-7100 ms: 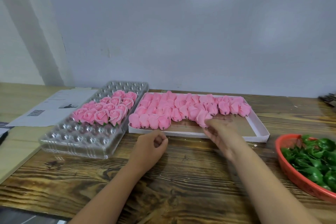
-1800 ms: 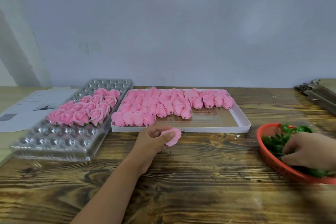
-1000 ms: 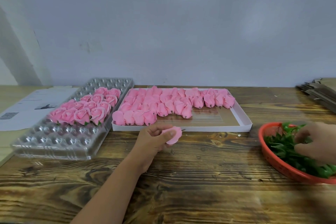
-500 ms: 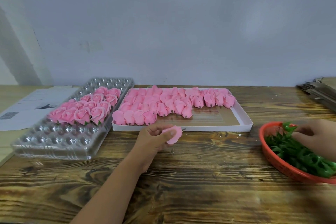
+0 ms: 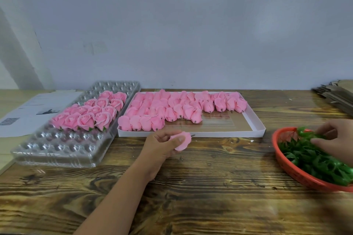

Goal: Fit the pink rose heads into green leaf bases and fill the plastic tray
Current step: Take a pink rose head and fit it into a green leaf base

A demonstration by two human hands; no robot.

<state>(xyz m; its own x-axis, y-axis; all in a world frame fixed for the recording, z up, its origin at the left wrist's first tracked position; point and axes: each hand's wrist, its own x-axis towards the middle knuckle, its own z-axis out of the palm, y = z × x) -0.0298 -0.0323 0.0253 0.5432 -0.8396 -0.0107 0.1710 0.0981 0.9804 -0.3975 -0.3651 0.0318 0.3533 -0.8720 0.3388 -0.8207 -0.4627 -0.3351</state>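
Left hand [image 5: 162, 148] gripping rose head [image 5: 182, 140] at centre; right hand [image 5: 333, 135] fingers pinching leaf bases [image 5: 313, 160] in red basket [image 5: 286, 166], right edge; papers [image 5: 32, 110] lying far left.

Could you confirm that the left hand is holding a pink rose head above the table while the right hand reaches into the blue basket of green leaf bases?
Nearly right, but the basket is red-orange, not blue, as the head view shows. The rest stands: the left hand holds a pink rose head above the table, and the right hand reaches into the green leaf bases.
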